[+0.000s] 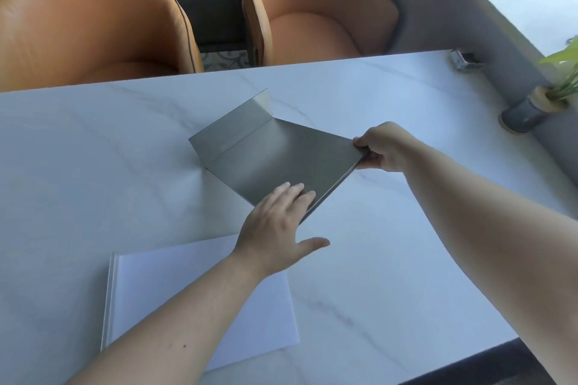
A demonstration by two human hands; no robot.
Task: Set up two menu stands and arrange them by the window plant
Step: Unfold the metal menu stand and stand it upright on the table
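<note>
My right hand (383, 147) pinches the grey stand (275, 156) by its right corner, mid-table (93, 141). My left hand (278, 225) lies flat, open, on its near edge. The white stand (150, 284) lies nearer; the plant (544, 97) stands far right.
</note>
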